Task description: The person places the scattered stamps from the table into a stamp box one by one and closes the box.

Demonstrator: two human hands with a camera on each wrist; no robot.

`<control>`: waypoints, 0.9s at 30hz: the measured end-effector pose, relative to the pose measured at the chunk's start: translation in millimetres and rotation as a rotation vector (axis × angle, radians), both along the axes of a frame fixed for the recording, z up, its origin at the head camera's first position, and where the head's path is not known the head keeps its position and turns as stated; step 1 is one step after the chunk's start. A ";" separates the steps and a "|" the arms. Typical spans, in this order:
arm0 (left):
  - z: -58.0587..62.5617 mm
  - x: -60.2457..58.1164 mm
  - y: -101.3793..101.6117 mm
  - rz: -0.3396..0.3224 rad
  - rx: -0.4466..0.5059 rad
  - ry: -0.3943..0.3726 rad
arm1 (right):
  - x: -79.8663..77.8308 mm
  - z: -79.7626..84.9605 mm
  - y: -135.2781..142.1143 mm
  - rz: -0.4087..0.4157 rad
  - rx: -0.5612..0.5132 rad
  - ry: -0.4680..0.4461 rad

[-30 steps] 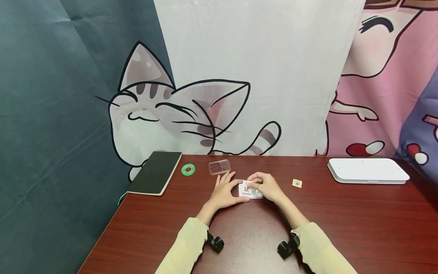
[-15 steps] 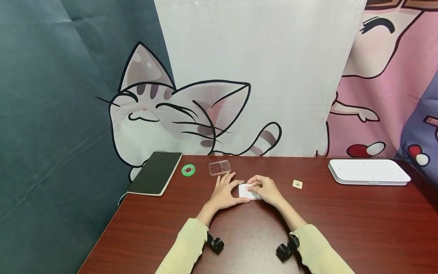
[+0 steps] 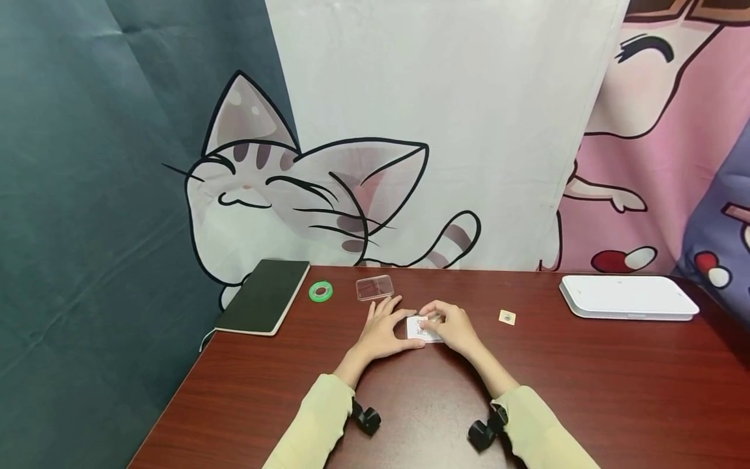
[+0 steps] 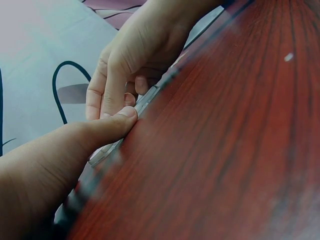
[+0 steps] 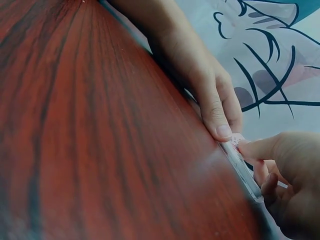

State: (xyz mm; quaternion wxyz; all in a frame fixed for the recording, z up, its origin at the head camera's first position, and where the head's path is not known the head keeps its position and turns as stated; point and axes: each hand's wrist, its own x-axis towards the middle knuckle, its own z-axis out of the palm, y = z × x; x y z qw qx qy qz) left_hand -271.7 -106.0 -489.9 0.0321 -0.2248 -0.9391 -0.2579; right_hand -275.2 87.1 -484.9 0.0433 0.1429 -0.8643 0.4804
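Note:
Between the two hands on the table lies a shallow clear plastic case with a white printed card in it, bearing reddish print. My left hand holds the case from the left: its thumb is at the near edge and its index finger at the far edge, the other fingers spread on the table. From the right, my right hand pinches the card at its right part, thumb on the face. Its fingers and palm hide that end of the case. A matching clear lid lies behind the left hand.
A green tape roll and a dark notebook lie to the left on the brown table. On the right are a small pale-yellow square and a white flat box. A cartoon-printed curtain hangs behind.
The card between the hands lay askew and raised a second ago; now it sits lower and flatter in the case. My right fingers have shifted slightly down and left; my left hand has hardly moved.

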 end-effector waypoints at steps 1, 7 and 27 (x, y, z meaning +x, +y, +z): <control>-0.6 -0.2 -0.2 0.002 -0.003 0.000 | 0.1 -0.1 -0.3 0.000 -0.001 0.001; -1.2 -0.7 -0.9 0.005 -0.010 -0.003 | 0.0 -0.4 -2.4 -0.017 0.017 -0.001; -0.7 0.1 -0.1 0.002 -0.004 -0.002 | 1.7 0.9 -5.0 -0.071 0.081 -0.041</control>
